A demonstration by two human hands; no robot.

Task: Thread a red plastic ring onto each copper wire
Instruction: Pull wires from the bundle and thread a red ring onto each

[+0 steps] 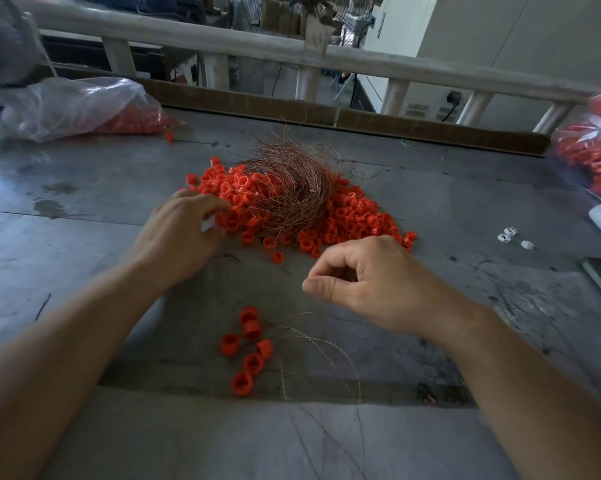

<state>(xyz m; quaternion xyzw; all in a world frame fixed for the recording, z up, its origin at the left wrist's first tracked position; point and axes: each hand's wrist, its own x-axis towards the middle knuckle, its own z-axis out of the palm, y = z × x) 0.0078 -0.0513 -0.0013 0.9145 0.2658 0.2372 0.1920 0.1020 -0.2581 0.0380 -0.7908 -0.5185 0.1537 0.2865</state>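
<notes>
Both forearms lie across the near edge of the counter (84, 195). Between them, well nearer the camera than the copper wire bundle (292, 192), sit six red rings (249, 344) in a loose group, with a few thin wires (327, 344) arcing off beside them. Likely the finished lot, though whether each ring sits on a wire is too fine to see.

Left hand (179, 237): fingers curled into the edge of the ring pile (347, 216), just left of the bundle. Blurred, something pale at the fingertips. Cannot tell if it holds a ring.

Right hand (368, 282): in front of the bundle, apart from the pile. Thumb and fingers drawn together as if pinching. No wire visible in it, so cannot tell.

Bundle rests on top of the pile, loose rings around and under it. Plastic bag of rings (77, 105) well left of the bundle, a second bag (590, 150) well right.

Progress, by my reading: barely begun. A handful done, and nearly the whole bundle left to thread.
</notes>
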